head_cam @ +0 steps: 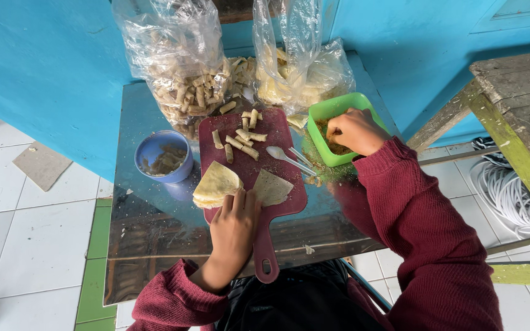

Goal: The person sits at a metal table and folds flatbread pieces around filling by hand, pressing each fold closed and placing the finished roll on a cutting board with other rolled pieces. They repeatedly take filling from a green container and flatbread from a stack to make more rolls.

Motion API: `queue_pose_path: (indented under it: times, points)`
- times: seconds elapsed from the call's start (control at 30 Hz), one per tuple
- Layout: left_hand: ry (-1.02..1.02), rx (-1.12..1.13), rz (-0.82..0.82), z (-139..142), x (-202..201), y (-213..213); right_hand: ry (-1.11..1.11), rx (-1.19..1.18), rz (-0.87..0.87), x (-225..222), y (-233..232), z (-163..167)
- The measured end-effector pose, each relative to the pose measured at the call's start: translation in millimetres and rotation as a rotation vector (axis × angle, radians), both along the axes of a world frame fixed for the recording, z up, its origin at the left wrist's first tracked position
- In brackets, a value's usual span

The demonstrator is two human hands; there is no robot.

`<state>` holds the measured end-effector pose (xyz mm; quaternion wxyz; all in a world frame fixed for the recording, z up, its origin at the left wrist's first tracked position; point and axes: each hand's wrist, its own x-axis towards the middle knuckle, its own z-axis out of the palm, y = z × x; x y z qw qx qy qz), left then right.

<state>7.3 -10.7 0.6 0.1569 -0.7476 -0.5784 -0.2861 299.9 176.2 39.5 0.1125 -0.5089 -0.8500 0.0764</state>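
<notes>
Reaching into the green tub, right hand hides its pinching fingers; left hand lies flat.

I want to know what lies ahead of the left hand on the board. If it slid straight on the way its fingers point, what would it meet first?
The left hand lies flat on the dark red cutting board, fingers pointing away from the person. Straight ahead, it would probably first meet the single wrapper piece by its fingertips, or brush the stack of folded wrappers just left.

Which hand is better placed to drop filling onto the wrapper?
Right. The right hand is already in the green tub, fingers on the filling. The left hand rests on the board, beside the wrapper.
</notes>
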Motion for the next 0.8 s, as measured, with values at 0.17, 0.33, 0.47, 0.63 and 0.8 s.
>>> queue_pose_path:
  times: [0.17, 0.33, 0.47, 0.63, 0.8]
  points:
    - [-0.013, -0.016, 0.063, -3, 0, -1, 0.091, 0.170, 0.022, 3, -8, 25]
    - [-0.090, -0.093, 0.004, -9, -2, 8, 0.156, 0.269, 0.100, -18, -32, 45]
    - [-0.203, -0.144, -0.058, -12, -2, 12, 0.241, 0.267, 0.310, -61, -54, 27]
    - [-0.300, -0.158, -0.123, -7, -6, 14, 0.186, 0.092, 0.427, -106, -79, -19]
    - [-0.211, -0.112, -0.072, -5, 0, 15, 0.337, 0.063, 0.424, -104, -90, -41]
